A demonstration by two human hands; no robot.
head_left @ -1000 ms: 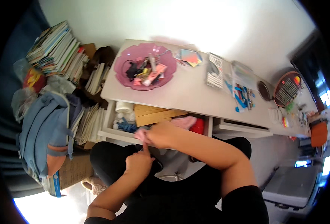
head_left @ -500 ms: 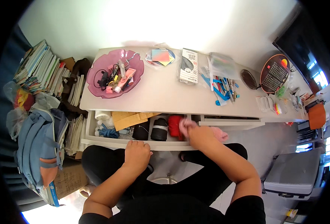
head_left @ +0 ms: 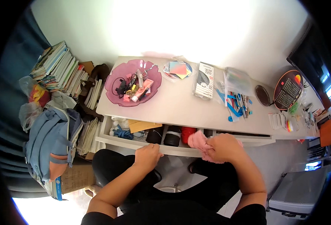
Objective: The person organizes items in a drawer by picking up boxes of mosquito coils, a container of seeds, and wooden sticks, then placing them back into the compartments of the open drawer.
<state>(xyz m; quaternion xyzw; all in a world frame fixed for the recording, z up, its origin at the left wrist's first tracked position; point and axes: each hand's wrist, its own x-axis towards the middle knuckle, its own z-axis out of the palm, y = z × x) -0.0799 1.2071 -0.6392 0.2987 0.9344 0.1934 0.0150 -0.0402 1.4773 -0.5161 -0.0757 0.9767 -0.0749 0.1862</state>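
My right hand (head_left: 225, 148) grips a bunched pink cloth (head_left: 198, 141) at the right part of the open desk drawer's front edge. The cloth hangs over that edge. Closed over the middle of the drawer front (head_left: 116, 141) is my left hand (head_left: 147, 157). Inside the drawer lie a blue knotted bundle (head_left: 122, 132), brown envelopes (head_left: 145, 126), a black roll (head_left: 155, 135), another black roll tied with pale string (head_left: 172, 135), and a red bundle (head_left: 188, 132) partly behind the cloth.
On the desk (head_left: 169, 107) stand a purple bowl (head_left: 113, 93) of small items, a white-and-black box (head_left: 205, 80), pens (head_left: 240, 103) and a round mirror (head_left: 263, 95). Stacked books (head_left: 56, 69) and a blue backpack (head_left: 47, 138) are at left. A grey case (head_left: 298, 191) sits at right.
My right hand has drawn the pink cloth toward me, from above the drawer to its front edge. The drawer looks pushed in slightly, with my left hand still on it. The view has shifted.
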